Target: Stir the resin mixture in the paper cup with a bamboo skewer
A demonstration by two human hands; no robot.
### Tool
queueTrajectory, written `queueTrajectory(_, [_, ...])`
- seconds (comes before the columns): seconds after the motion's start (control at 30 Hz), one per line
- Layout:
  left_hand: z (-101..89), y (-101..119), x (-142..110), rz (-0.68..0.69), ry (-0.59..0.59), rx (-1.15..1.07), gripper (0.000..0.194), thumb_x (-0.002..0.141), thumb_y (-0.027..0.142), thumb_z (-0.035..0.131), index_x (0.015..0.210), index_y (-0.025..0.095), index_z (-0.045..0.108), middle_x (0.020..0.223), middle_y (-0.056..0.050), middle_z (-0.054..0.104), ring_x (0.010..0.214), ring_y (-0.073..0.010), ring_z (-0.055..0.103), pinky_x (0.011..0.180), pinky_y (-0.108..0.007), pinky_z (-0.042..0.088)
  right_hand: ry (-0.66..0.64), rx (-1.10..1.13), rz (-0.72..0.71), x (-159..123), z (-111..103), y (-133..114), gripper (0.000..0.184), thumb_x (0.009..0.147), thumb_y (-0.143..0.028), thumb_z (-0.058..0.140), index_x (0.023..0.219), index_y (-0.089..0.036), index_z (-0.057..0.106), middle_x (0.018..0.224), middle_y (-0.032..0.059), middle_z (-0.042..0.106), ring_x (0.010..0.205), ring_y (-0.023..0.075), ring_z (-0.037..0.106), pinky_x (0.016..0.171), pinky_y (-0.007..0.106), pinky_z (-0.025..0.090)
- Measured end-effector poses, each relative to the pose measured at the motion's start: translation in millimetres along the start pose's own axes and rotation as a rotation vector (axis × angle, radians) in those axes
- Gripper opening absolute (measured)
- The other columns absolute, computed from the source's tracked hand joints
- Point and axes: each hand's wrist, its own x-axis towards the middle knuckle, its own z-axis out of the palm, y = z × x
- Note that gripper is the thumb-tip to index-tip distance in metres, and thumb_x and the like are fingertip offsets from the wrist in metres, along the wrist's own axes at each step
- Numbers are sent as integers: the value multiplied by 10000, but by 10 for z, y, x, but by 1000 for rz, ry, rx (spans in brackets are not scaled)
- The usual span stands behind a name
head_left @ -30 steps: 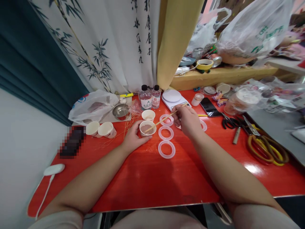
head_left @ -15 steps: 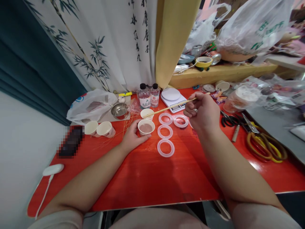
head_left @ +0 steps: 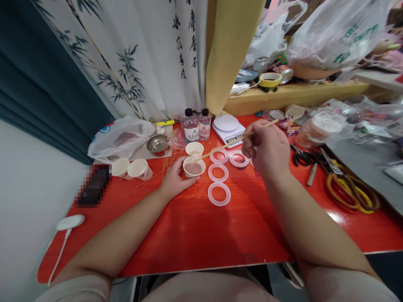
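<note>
My left hand [head_left: 176,176] is wrapped round a paper cup [head_left: 194,173] that holds a pinkish-brown liquid. Between the fingers of my right hand [head_left: 266,147] is a thin wooden stick [head_left: 225,146], slanting down to the left. Its lower tip reaches over the near cup's rim, at the liquid's far edge. Just behind stands a second paper cup [head_left: 194,147]. Several translucent ring moulds [head_left: 218,173] lie flat to the right of the held cup. A white kitchen scale [head_left: 227,124] and two clear bottles marked A [head_left: 190,128] and B [head_left: 205,126] stand farther back.
Two paper cups [head_left: 138,168] and a dark phone [head_left: 94,186] are on the left. A metal bowl [head_left: 158,144] lies near a plastic bag [head_left: 122,138]. Scissors [head_left: 343,188] and wrapped items [head_left: 321,126] occupy the right side of the red table [head_left: 201,235].
The stick's lower tip has moved from above the rear cup down and toward me, into the near cup's mouth. My left hand still holds the cup in place.
</note>
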Motion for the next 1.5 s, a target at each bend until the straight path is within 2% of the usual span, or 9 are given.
queueTrajectory(0.1, [-3, -2, -3, 6, -19, -8, 683, 753, 383, 907, 1345, 239, 600, 1329, -103, 728, 1205, -291, 722, 1048, -456, 594, -176, -198, -100, -121, 42, 111, 204, 957, -296, 620, 779, -214, 677, 560, -28, 517, 459, 106, 419, 431, 260, 285])
queueTrajectory(0.2, [-9, -10, -7, 10, -26, 5, 682, 753, 362, 912, 1349, 243, 601, 1318, -99, 734, 1200, -289, 724, 1043, -457, 596, -268, -297, -96, -162, 37, 213, 202, 966, -271, 596, 798, -204, 688, 595, -19, 553, 497, 105, 437, 454, 254, 306])
queueTrajectory(0.3, [-15, -25, -8, 5, -17, 31, 707, 746, 353, 921, 1365, 246, 596, 1317, -100, 735, 1196, -291, 726, 1037, -461, 597, -219, -245, 27, -115, 57, 287, 210, 924, -260, 586, 736, -205, 660, 528, -34, 512, 451, 102, 423, 428, 247, 297])
queueTrajectory(0.43, [-18, -44, -4, 12, -14, 18, 687, 760, 362, 909, 1355, 237, 588, 1311, -105, 735, 1197, -290, 727, 1036, -461, 601, -63, -41, 265, 1, 116, 357, 141, 809, -244, 575, 684, -206, 629, 463, -43, 483, 358, 93, 347, 369, 242, 253])
queueTrajectory(0.53, [-18, -51, 0, 20, -23, 7, 688, 769, 377, 903, 1359, 237, 578, 1311, -106, 734, 1199, -288, 729, 1037, -455, 602, 56, 62, 323, 65, 117, 333, 86, 735, -205, 571, 658, -200, 609, 458, -40, 476, 351, 78, 299, 367, 230, 234])
queueTrajectory(0.83, [-10, -68, -3, 6, -24, -2, 724, 761, 390, 909, 1381, 233, 570, 1295, -108, 740, 1160, -286, 741, 995, -437, 616, 143, 150, 204, 91, 35, -47, 101, 772, -199, 598, 673, -218, 600, 480, -22, 433, 400, 97, 261, 376, 261, 212])
queueTrajectory(1.1, [-2, -80, -3, 11, -26, 2, 710, 761, 402, 905, 1363, 230, 570, 1332, -119, 732, 1205, -293, 726, 1026, -452, 603, 127, 117, 116, 57, 14, -142, 150, 842, -257, 593, 693, -236, 594, 501, -18, 423, 405, 115, 255, 399, 308, 213])
queueTrajectory(1.37, [-16, -38, 3, -1, -37, 18, 705, 764, 397, 904, 1368, 242, 575, 1333, -117, 732, 1211, -302, 725, 1042, -478, 598, 67, 70, 19, 24, -9, -159, 215, 905, -282, 598, 695, -239, 614, 503, -18, 446, 391, 115, 301, 399, 315, 243])
queueTrajectory(1.5, [-14, -24, 5, 9, -45, 2, 686, 769, 365, 900, 1366, 242, 585, 1337, -111, 728, 1219, -293, 720, 1058, -464, 591, -92, -100, -28, -88, 38, -14, 221, 938, -256, 601, 725, -222, 647, 500, -34, 476, 389, 112, 378, 399, 289, 232])
